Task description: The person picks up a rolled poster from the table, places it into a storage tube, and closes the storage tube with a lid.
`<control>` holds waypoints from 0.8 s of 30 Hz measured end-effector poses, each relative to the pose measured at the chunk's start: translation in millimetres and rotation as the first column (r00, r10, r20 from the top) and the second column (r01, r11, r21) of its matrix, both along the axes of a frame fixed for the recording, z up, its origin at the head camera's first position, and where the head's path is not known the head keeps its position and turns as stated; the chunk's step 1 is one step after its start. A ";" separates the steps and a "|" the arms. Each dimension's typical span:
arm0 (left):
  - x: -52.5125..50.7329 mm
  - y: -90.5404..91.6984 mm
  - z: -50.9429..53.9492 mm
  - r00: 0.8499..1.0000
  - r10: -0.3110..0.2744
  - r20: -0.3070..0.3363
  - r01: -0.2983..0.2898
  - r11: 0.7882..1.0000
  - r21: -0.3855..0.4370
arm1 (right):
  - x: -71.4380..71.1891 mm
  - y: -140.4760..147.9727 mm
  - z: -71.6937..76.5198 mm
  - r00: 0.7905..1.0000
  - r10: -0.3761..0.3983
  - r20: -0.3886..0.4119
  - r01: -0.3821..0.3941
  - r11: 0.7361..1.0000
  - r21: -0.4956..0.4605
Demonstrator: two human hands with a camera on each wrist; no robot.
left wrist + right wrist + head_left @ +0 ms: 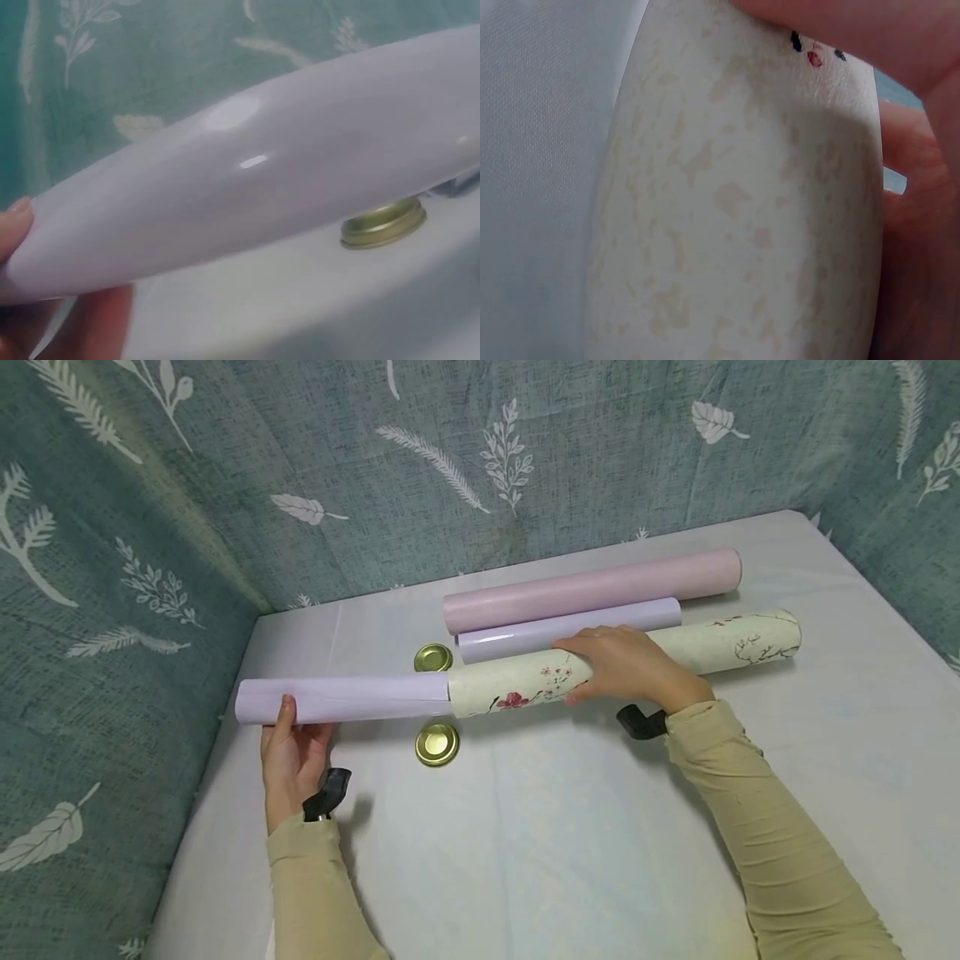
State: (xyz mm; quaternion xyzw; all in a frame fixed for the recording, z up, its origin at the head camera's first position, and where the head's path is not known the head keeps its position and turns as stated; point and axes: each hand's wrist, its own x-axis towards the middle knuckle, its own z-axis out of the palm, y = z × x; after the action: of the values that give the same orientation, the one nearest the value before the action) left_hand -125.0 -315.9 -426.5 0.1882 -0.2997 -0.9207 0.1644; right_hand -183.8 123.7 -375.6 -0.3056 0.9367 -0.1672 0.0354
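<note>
Before green leaf-printed cloth (300,460), we see the left hand (292,766) gripping a glossy lilac paper roll (367,698), the right hand (630,666) a cream flower-printed roll (517,683); aligned lengthwise, they meet between the hands (perhaps nested; we cannot tell).

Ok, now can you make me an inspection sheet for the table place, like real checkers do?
Surface: white covering, faint creases.
Job's things: held lilac roll meets the floral roll end to end; whether it goes inside is hard to tell.
Clutter: pink roll and other lilac roll behind; two gold lids.
Grippers: left hand holds the lilac roll; right hand grips the floral one.
Cables: nothing seen.
Surroundings: green leaf-patterned backdrop.
</note>
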 end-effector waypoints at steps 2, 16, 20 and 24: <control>-1.6 1.2 1.0 0.999 0.030 0.031 -0.028 0.999 -0.044 | 0.0 -0.2 -0.1 1.000 -0.001 0.000 0.001 1.000 -0.002; -3.9 8.2 4.4 1.000 -0.002 0.000 0.002 0.991 -0.130 | -0.7 0.1 -0.3 1.000 -0.018 0.022 0.019 1.000 -0.011; -3.8 9.0 3.1 0.994 -0.106 -0.040 0.101 0.989 -0.110 | -0.9 0.6 -0.5 0.999 -0.025 0.024 0.026 1.000 -0.010; -3.1 10.4 0.2 0.972 -0.213 -0.102 0.202 0.973 -0.111 | -1.5 1.5 -0.5 0.999 -0.028 0.024 0.029 1.000 -0.011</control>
State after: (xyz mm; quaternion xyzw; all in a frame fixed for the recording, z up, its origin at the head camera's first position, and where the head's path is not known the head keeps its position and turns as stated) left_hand -128.1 -305.5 -426.2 0.0947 -0.3536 -0.9259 0.0932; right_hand -185.3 125.2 -376.1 -0.2904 0.9395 -0.1768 0.0423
